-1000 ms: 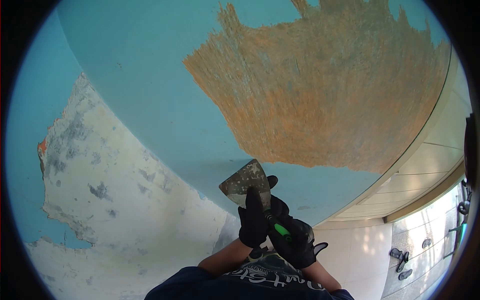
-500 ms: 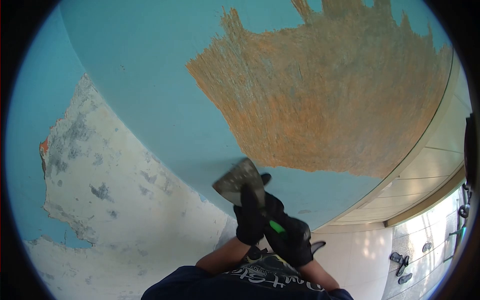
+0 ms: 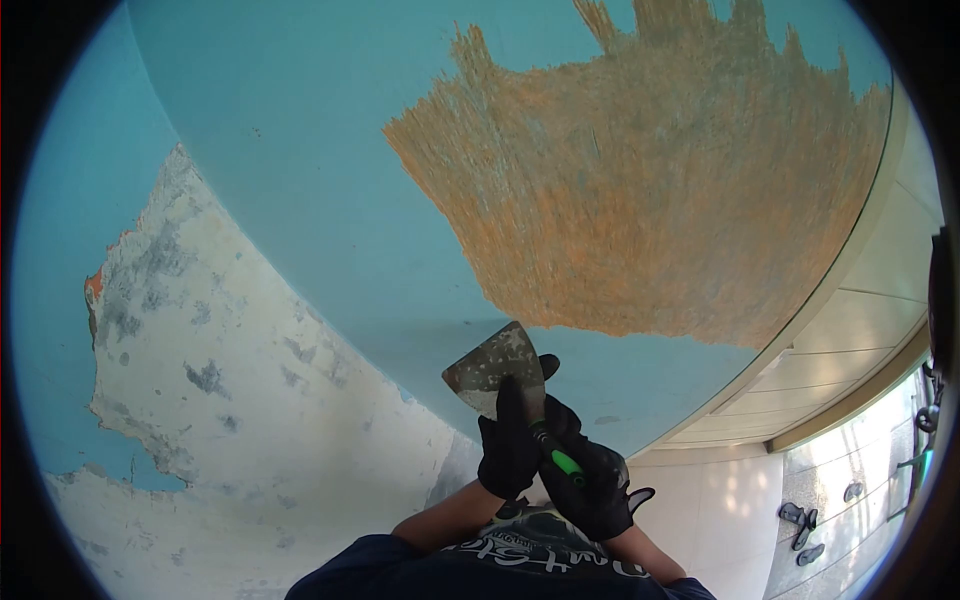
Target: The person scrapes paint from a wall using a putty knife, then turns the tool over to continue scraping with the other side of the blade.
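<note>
A scraper with a wide, stained metal blade (image 3: 498, 366) and a black and green handle (image 3: 565, 461) points up and left in front of the blue wall (image 3: 330, 250). My right hand (image 3: 592, 485), in a black glove, is closed around the handle. On the blade's lower part rests a finger of my left hand (image 3: 510, 445), also black-gloved, which holds the tool near its neck. Above the blade is a large brown-orange patch (image 3: 620, 200) with ragged edges where the blue paint is absent.
A whitish, grey-stained wall area (image 3: 240, 380) with broken blue paint edges lies to the left. A pale ledge (image 3: 820, 330) curves along the right. Several dark shoes (image 3: 803, 530) lie on the floor at the lower right.
The scraper and both hands have shifted slightly right, and the blade now looks sharper in view. The wall has shifted a little in the picture.
</note>
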Tool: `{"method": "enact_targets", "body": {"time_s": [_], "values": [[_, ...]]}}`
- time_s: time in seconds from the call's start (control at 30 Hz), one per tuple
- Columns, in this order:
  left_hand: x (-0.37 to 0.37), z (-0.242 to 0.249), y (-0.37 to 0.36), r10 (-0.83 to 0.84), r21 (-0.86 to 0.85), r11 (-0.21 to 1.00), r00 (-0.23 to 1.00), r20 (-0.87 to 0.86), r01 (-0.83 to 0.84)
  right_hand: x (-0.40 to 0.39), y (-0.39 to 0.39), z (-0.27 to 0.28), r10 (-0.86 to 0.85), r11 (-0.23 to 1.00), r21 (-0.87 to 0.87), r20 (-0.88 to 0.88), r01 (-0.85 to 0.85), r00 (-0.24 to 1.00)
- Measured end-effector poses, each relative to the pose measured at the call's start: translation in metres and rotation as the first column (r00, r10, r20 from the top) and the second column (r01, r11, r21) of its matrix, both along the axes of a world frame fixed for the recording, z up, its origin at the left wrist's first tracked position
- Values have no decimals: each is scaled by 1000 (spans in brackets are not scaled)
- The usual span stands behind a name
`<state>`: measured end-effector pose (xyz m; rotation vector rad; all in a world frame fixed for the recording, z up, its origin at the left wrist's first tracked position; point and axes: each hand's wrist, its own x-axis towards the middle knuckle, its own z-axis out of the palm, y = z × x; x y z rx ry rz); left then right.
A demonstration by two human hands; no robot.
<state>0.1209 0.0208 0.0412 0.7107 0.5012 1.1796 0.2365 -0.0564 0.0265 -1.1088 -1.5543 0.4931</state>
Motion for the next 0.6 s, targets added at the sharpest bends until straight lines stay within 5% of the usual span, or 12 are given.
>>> {"method": "enact_targets", "body": {"time_s": [0.6], "values": [[-4, 12, 11, 113, 58, 992, 993, -17, -112, -8, 18, 9, -27, 999, 22, -5, 27, 1000]]}}
